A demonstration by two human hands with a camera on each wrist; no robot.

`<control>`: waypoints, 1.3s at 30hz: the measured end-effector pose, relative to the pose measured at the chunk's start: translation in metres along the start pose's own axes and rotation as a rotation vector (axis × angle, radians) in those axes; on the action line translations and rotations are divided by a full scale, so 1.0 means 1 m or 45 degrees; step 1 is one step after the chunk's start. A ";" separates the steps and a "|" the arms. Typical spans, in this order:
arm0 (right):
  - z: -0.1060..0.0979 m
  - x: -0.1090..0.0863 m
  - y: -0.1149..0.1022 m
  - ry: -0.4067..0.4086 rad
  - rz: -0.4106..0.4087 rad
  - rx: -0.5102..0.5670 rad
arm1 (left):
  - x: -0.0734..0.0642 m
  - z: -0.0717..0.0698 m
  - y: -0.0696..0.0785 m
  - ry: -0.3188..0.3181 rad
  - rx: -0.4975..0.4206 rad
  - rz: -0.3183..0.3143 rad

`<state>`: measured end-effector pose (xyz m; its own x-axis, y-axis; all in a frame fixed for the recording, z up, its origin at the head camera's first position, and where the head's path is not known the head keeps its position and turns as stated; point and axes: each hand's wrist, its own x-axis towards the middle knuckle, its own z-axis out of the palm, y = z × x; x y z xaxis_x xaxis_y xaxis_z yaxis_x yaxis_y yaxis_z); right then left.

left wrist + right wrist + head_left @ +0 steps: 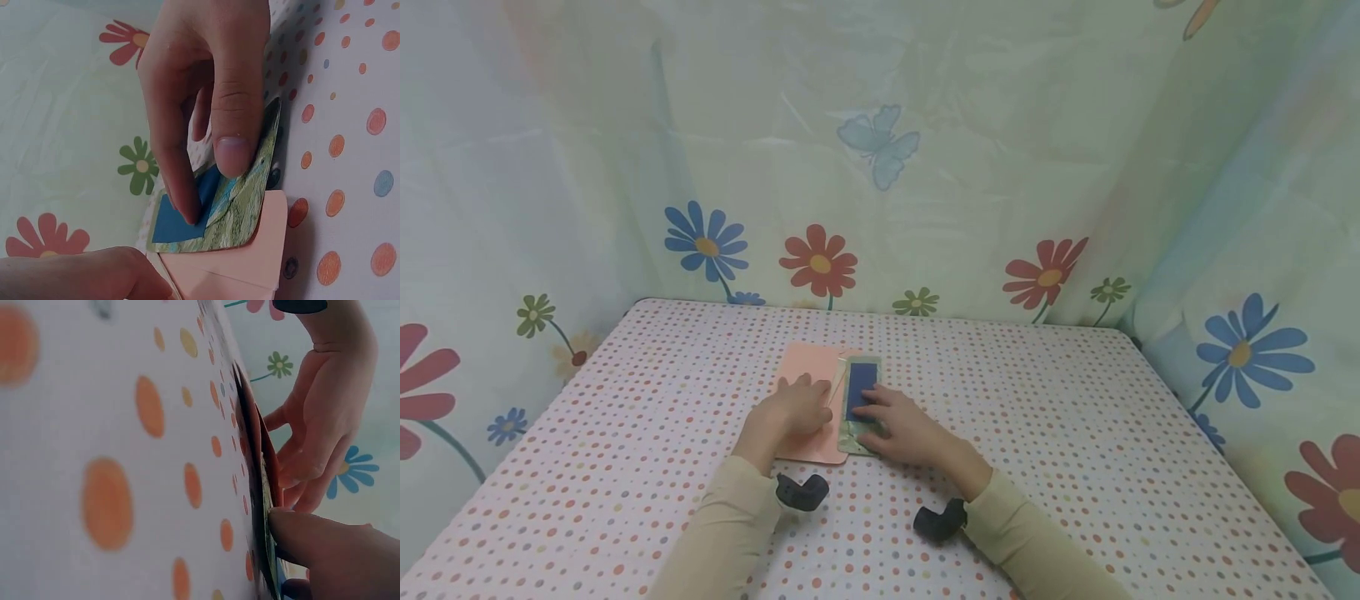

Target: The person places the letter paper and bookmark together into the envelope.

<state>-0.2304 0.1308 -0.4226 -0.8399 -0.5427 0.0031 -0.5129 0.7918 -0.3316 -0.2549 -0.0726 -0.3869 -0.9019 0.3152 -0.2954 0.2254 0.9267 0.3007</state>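
Observation:
A notebook with a pink panel and a green patterned panel lies on the table. A blue rectangle covers part of the green side. My left hand is over the pink panel, its thumb and finger at a thin elastic band drawn slantwise across it; the exact grip is partly hidden. My right hand rests on the green panel, a fingertip touching the blue rectangle and the thumb near the panel's edge. In the right wrist view, the notebook's layers stand slightly apart at the edge.
A dotted cloth covers the table. Behind it and along both sides hangs a flowered curtain. Black curved pieces sit by each wrist, the left one and the right one.

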 end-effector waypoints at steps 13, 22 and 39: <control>0.006 -0.001 -0.002 -0.012 -0.039 -0.050 | -0.001 0.001 -0.001 0.005 -0.032 -0.015; 0.002 -0.003 0.000 0.002 -0.036 -0.048 | 0.000 0.000 -0.001 0.006 -0.022 -0.025; 0.016 -0.001 -0.001 0.021 -0.024 -0.119 | -0.003 0.000 0.001 0.045 -0.038 0.004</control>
<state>-0.2264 0.1259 -0.4369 -0.8323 -0.5538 0.0244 -0.5424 0.8044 -0.2422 -0.2522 -0.0725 -0.3858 -0.9137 0.3101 -0.2625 0.2174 0.9190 0.3289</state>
